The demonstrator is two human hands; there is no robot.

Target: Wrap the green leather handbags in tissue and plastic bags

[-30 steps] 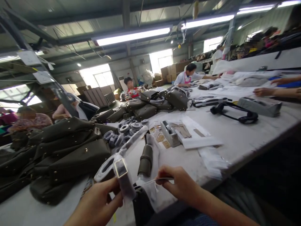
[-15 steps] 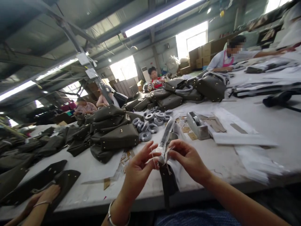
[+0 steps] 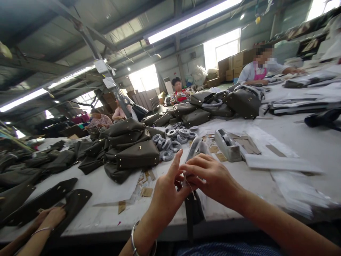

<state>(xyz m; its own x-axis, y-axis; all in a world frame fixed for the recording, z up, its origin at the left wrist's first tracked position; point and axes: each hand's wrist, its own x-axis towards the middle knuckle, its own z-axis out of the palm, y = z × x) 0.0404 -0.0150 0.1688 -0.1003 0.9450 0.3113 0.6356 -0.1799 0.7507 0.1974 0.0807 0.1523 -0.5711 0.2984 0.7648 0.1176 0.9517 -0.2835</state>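
Note:
A dark olive strap (image 3: 190,213) partly wrapped in whitish, see-through sheet (image 3: 195,145) lies across the front of the table, one end over the edge. Both my hands meet over its middle. The thumb and curled fingers of my left hand (image 3: 166,193) close on the wrapped strap, while its index finger points up. From above, my right hand (image 3: 213,177) bends its fingers over the same spot, touching the left fingers. A thin white string (image 3: 191,188) dangles between the hands. The gripped part is mostly hidden by fingers.
Dark olive bags (image 3: 138,154) are piled left of centre, beside rolled grey straps (image 3: 167,154). A tape dispenser (image 3: 227,145) stands ahead, with white sheets (image 3: 282,163) to its right. At the left, another person's hands (image 3: 50,217) work on a dark piece. A co-worker (image 3: 255,73) sits across the table.
My right hand has moved left over the wrapped strap and now covers the left fingertips. My left index finger has straightened upward. The string hangs lower, between the hands.

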